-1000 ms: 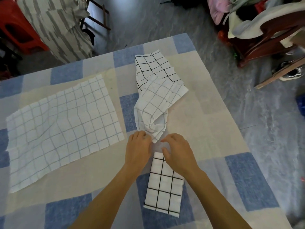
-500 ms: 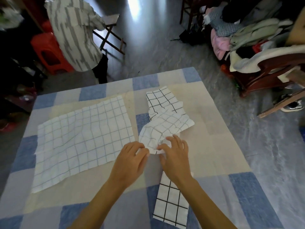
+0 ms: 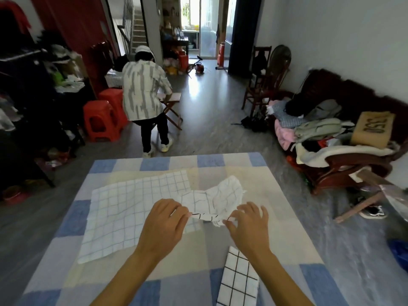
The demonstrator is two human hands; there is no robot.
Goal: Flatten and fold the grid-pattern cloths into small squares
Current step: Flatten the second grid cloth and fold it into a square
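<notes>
A crumpled white cloth with a dark grid point(image 3: 220, 195) is lifted at its near edge above the table. My left hand point(image 3: 164, 221) pinches that edge on the left and my right hand point(image 3: 249, 224) pinches it on the right, so the edge stretches between them. A larger white cloth with a pale blue grid point(image 3: 132, 208) lies spread flat at the left, partly under the lifted cloth. A folded black-grid cloth point(image 3: 239, 281) rests near the front edge, under my right forearm.
The table wears a blue, grey and cream checked cover point(image 3: 287, 228). A person point(image 3: 144, 98) stands beyond the far edge beside red stools point(image 3: 99, 120). At the right, a wooden bench point(image 3: 344, 164) holds piled clothes.
My head has tilted up, so the room beyond the table now shows. Both hands have taken hold of the crumpled cloth's near edge, lifted it and moved apart.
</notes>
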